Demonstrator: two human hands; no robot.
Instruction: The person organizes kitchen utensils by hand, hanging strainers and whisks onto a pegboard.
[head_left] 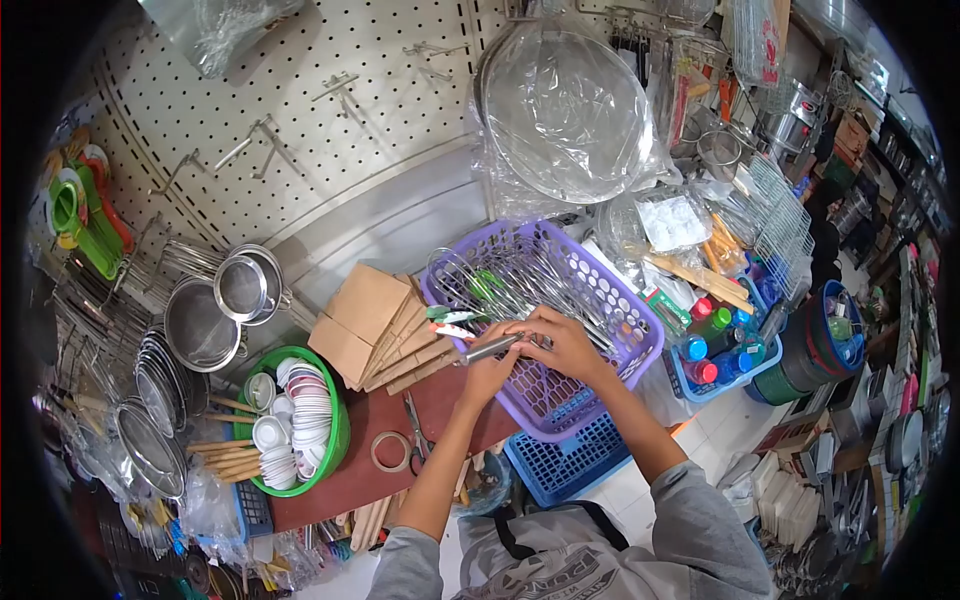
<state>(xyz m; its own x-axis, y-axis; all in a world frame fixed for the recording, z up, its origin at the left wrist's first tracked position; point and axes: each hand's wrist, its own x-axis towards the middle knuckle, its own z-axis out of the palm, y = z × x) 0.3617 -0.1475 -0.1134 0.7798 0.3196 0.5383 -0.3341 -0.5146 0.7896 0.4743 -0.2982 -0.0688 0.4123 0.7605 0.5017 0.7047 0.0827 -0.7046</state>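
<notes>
Over the front left part of a purple plastic basket [648, 358], my two hands meet around a silver metal-handled utensil [488, 349]. Its exact kind is hidden by my fingers. My left hand [490, 372] is closed on it from below, with the thick handle end sticking out to the left. My right hand [560, 345] is closed at the other end, fingertips pinched together. Many metal utensils [540, 270] lie in the basket's far part. Utensils with white and green handles [452, 330] rest near my left fingers.
Cardboard pieces [365, 315] are stacked left of the basket. Scissors [415, 425] and a tape roll [390, 452] lie on the reddish-brown tabletop [370, 415]. A green basket [338, 420] holds white spoons. A blue crate [570, 455] sits below; strainers [200, 325] hang left.
</notes>
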